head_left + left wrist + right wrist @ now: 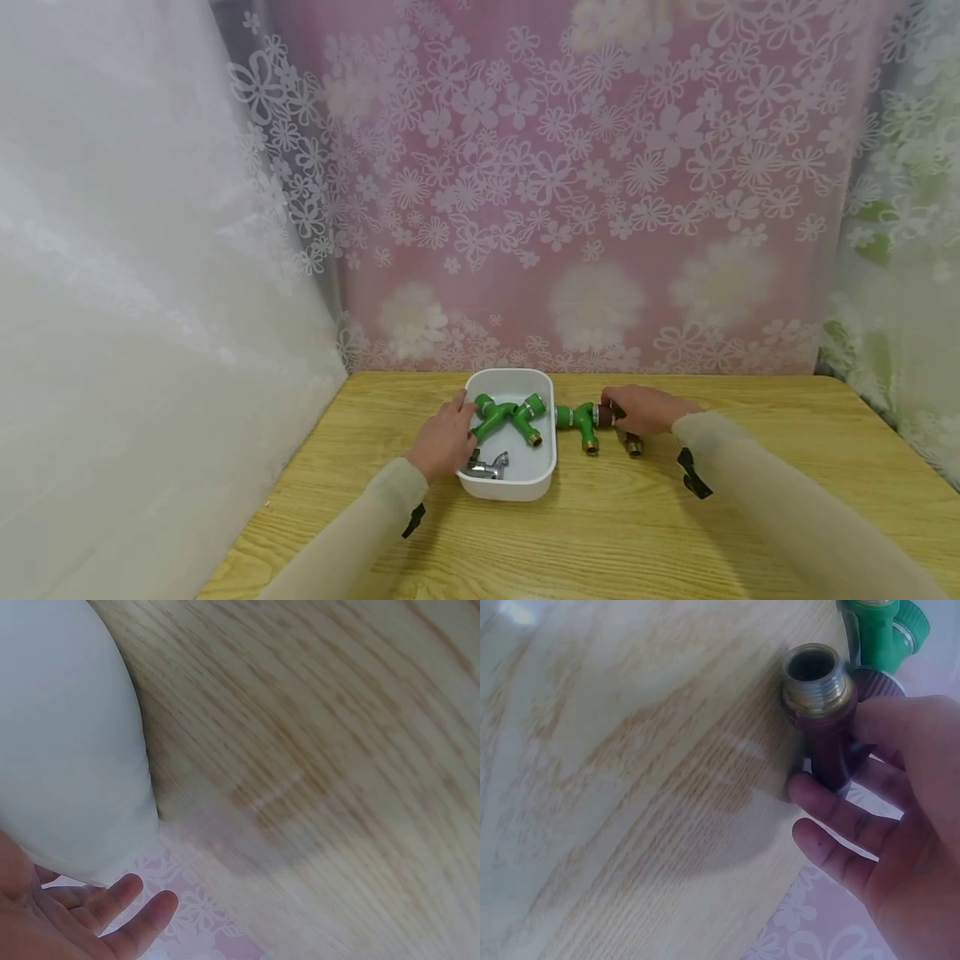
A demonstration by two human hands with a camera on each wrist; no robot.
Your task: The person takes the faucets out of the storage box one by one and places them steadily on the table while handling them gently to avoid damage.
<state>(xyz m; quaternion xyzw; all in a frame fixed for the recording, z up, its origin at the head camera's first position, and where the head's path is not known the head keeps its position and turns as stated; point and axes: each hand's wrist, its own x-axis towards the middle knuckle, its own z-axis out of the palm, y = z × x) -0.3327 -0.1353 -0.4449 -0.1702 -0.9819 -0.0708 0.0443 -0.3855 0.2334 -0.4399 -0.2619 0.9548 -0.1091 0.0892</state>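
My left hand [444, 437] holds the left rim of a white plastic tub [512, 490], its fingers along the outer wall in the left wrist view. Inside the tub lie two green Y-shaped hose fittings [496, 417] and a silver metal tap [489, 467] near its front left. My right hand [647, 409] grips a dark red Y-shaped hose fitting [829, 742] with a threaded metal end, thumb and fingers around its body. Part of that fitting is hidden by the hand. Just left of it, another green Y-shaped fitting [583, 418] lies on the table beside the tub's right wall.
The wood-grain table [570, 550] extends to both sides and in front of the tub. A pink flowered curtain [525, 208] hangs along its back edge. Pale sheeting [150, 292] hangs on the left, and a green-patterned sheet [900, 250] on the right.
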